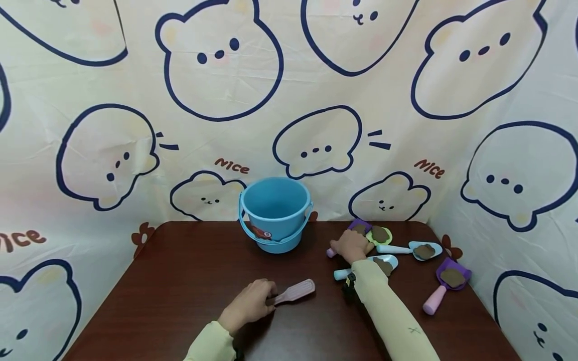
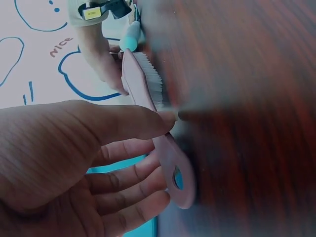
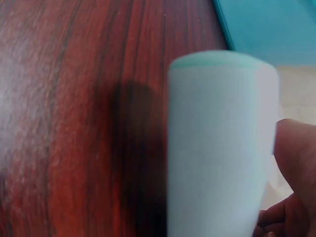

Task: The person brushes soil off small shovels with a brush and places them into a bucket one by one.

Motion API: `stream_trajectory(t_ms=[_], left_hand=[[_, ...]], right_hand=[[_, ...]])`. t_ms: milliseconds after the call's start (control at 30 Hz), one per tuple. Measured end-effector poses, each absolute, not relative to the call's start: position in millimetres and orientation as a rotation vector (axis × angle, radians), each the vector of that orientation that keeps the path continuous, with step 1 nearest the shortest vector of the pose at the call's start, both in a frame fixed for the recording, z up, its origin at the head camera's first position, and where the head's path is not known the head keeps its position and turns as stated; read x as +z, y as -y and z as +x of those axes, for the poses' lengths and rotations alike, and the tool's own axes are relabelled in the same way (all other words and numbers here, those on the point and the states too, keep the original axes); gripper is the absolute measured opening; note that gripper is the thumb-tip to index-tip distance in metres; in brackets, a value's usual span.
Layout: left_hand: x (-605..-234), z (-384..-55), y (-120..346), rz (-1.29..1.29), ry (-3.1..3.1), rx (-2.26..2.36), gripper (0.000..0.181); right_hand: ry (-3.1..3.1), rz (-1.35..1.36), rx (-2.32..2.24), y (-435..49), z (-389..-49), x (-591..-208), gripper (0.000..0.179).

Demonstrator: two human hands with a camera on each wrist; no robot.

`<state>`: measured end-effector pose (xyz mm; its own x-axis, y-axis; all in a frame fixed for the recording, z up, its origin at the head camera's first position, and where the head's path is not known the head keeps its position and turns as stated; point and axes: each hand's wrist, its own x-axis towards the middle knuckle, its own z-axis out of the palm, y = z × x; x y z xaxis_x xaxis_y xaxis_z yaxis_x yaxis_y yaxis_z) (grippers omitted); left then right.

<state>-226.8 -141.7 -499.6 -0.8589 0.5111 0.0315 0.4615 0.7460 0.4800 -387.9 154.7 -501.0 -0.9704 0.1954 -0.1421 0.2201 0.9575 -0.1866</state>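
- Pink brush (image 1: 295, 291) is held low over the table (image 1: 180, 281), nearer the wearer than the blue bucket (image 1: 276, 230); whether the tabletop is touched by its white bristles cannot be told.
- Its handle is pinched by the left hand (image 1: 250, 303), with the thumb laid across it and the other fingers stretched out behind; a hole is seen in the handle's end.
- Purple scoop (image 1: 331, 252) is partly covered by the right hand (image 1: 351, 244); whether its handle is gripped or only touched cannot be told.
- Green scoop (image 1: 390, 237) is placed just beside that hand, loaded with a brown lump (image 1: 380, 233).
- Two light-blue scoops (image 1: 394, 249) are laid near the right hand, one partly hidden by the right sleeve (image 1: 384, 296); brown lumps are borne by both.
- Pink-handled scoop (image 1: 434, 300) is set farther right, likewise loaded.
- Bear outlines are printed on the cloth (image 1: 253, 140) behind.
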Motion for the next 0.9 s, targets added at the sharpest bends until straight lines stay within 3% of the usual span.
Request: stream_trajectory(t_ms=[133,533,900], left_hand=[[-499.2,-226.0,141.7,0.806,-2.837,0.764,0.018],[-499.5,-228.4,143.3,0.834,-2.792,0.720,0.024],[-503.6,-229.4,144.8,0.905,-2.713,0.777,0.019]], right_hand=[[-2.979,0.346,-0.307,-157.9,-388.1,-502.9,0.044],[-2.972,0.277,-0.529,-169.3,-379.4,-500.7,0.032],[-2.990,0.197,-0.590,-176.2,-371.7,-500.1,0.030]])
